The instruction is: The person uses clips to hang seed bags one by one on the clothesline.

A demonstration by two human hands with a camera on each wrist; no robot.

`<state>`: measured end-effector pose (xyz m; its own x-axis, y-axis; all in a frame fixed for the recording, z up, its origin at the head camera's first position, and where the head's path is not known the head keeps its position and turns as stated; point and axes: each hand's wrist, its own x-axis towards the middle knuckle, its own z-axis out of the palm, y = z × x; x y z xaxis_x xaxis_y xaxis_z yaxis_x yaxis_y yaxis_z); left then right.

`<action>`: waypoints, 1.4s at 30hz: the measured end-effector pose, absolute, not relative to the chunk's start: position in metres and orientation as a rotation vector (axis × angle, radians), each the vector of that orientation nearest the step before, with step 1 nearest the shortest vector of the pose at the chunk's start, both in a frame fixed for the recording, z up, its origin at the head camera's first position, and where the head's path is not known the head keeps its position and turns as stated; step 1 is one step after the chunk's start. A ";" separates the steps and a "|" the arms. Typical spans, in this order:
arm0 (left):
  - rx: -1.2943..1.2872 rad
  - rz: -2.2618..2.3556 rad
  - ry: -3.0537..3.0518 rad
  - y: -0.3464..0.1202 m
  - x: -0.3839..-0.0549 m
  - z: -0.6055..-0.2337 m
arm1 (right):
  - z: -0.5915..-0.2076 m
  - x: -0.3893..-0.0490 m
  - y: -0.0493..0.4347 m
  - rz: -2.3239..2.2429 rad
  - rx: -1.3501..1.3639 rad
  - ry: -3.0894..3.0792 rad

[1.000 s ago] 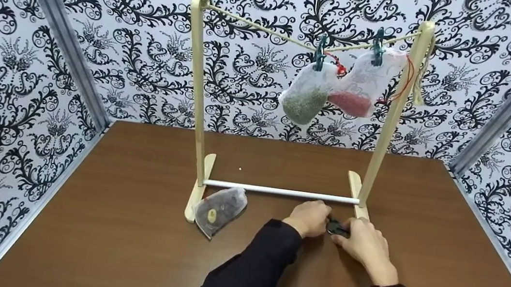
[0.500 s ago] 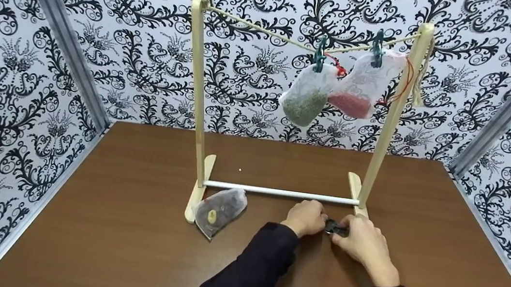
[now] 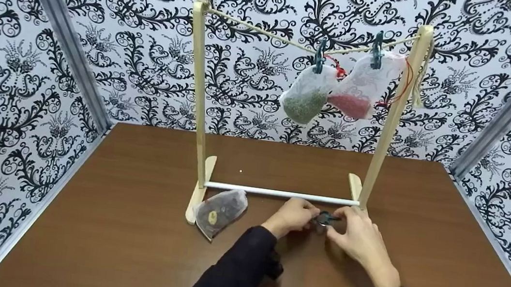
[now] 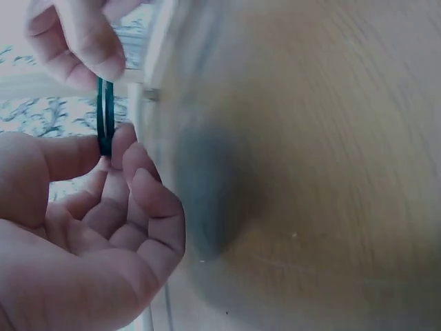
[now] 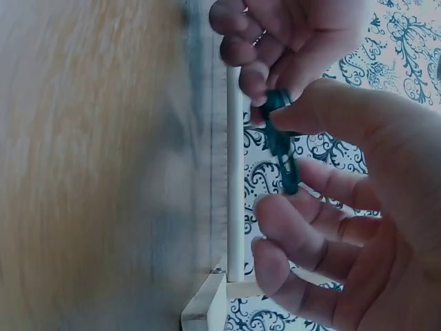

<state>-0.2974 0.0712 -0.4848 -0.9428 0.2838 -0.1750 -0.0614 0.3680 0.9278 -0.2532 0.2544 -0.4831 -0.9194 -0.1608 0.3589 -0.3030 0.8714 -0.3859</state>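
Both hands hold one dark green clothespin low in front of the stand's white rod. My left hand pinches one end of it between thumb and forefinger, its other fingers curled, as the left wrist view also shows. From the right, my right hand grips the clothespin with the thumb on one side and fingertips at its far end. A grey mesh bag with dark contents and a pale oval spot lies to the left, against the stand's left foot.
Two white mesh bags hang from a rope by green clothespins: one with green filling, one with red filling. Wooden posts and a white rod form the stand. Patterned walls enclose the brown table.
The clothespin and my left hand have shifted a little left, and the clothespin has turned between the hands. My right thumb and fingers have spread further apart around it. The hanging bags stay put.
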 end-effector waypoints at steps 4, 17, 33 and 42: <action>0.195 1.742 2.226 0.053 -0.288 -0.484 | -0.479 -0.251 0.246 0.655 0.477 -2.594; 0.211 2.087 2.025 -0.009 -0.261 -0.473 | -0.452 -0.248 0.203 0.884 0.757 -2.421; 0.207 2.121 2.139 -0.035 -0.249 -0.475 | -0.460 -0.249 0.184 0.858 0.848 -2.456; 0.182 2.094 2.183 -0.035 -0.250 -0.477 | -0.460 -0.250 0.183 0.870 0.913 -2.395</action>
